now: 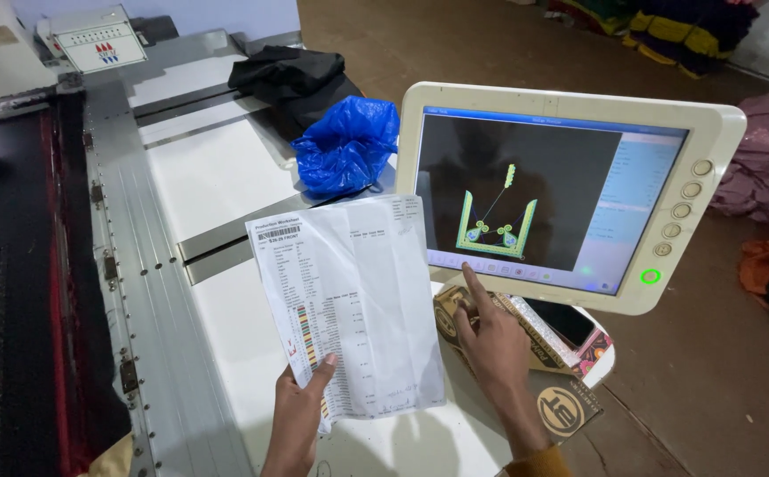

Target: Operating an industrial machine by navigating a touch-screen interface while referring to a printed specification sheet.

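My left hand (299, 411) holds a creased white printed sheet (354, 300) by its lower edge, thumb on the front; the sheet carries a barcode, columns of text and a strip of colour swatches. My right hand (490, 344) points with its index finger, the fingertip touching the row of buttons along the bottom of a touchscreen monitor (570, 190). The cream-framed screen shows a green and yellow embroidery pattern on black, with a menu column on its right side.
A white machine table (217, 177) with metal rails runs to the back left. On it lie a crumpled blue plastic bag (346, 146) and black cloth (296, 79). Patterned boxes and a phone (561, 318) sit under the monitor. Piles of fabric (768, 168) lie on the floor at right.
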